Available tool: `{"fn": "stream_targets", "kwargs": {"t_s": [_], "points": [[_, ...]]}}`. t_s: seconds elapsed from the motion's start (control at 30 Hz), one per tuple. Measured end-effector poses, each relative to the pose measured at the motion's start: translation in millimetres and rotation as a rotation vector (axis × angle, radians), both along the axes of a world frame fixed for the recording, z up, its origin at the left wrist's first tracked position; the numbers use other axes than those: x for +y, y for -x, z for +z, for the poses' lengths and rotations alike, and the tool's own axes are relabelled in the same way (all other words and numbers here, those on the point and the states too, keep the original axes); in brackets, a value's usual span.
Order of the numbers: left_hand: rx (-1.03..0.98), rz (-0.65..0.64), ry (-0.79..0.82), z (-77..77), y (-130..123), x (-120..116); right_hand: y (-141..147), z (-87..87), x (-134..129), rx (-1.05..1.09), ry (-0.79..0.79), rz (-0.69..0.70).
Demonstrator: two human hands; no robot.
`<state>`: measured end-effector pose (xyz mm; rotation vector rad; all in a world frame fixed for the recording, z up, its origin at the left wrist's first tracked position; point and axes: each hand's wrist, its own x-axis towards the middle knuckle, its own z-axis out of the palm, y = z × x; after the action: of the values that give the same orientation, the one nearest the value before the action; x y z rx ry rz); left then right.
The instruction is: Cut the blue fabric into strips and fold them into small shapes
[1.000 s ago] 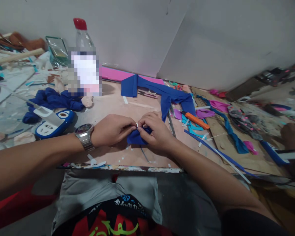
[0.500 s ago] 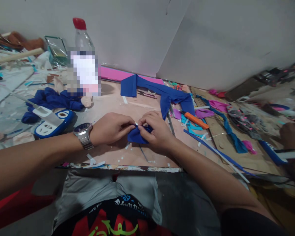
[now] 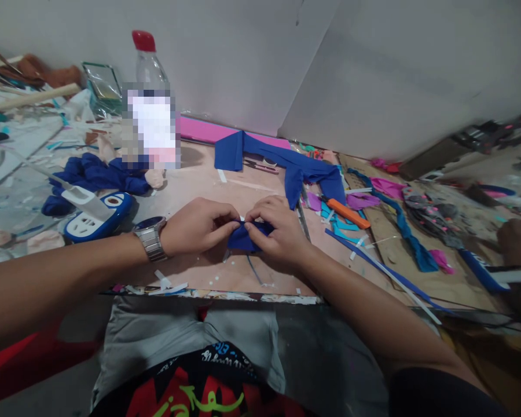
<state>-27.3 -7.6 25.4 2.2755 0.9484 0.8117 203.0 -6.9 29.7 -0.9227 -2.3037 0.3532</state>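
Between my two hands is a small piece of blue fabric (image 3: 242, 239), pinched along its upper edge just above the table. My left hand (image 3: 197, 227) grips its left end between thumb and forefinger. Thumb and fingers of my right hand (image 3: 274, 230) are closed on the same piece, close to the left fingertips. Part of the fabric is hidden behind the right hand. Beyond the hands, a longer blue fabric strip (image 3: 282, 154) lies folded on the table, with a pair of dark tweezers-like tools (image 3: 260, 166) beside it.
An orange utility knife (image 3: 348, 213) lies right of my hands among fabric scraps. A blue-and-white power strip (image 3: 98, 219) and crumpled blue fabric (image 3: 99, 175) are at left. A red-capped bottle (image 3: 151, 69) stands behind. Another person's hand (image 3: 518, 243) shows at the far right.
Both hands stay pinched on the blue fabric, whose hanging part looks slightly smaller and shifted. The whole view has shifted a little; little else differs.
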Motion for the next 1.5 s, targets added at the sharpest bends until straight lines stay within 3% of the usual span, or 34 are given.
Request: {"fn": "stream_targets", "kwargs": {"t_s": [0.27, 0.87, 1.2, 1.4, 1.5], "points": [[-0.019, 0.027, 0.09, -1.1, -0.2, -0.3, 1.2, -2.6, 1.1, 0.033, -0.009, -0.001], [-0.263, -0.013, 0.51, 1.6, -4.3, 1.4, 1.4, -0.7, 0.0, 0.016, -0.196, 0.024], [-0.277, -0.002, 0.396, 0.5, -5.0, 2.2, 2.1, 2.6, -2.4, 0.022, -0.206, -0.022], [-0.165, 0.068, 0.188, 2.2, -2.0, 0.7, 2.5, 1.5, -1.6, 0.007, -0.194, -0.041], [-0.154, 0.084, 0.163, 2.7, -1.4, 1.3, 1.9, 0.6, -1.1, -0.007, -0.18, -0.039]]}}
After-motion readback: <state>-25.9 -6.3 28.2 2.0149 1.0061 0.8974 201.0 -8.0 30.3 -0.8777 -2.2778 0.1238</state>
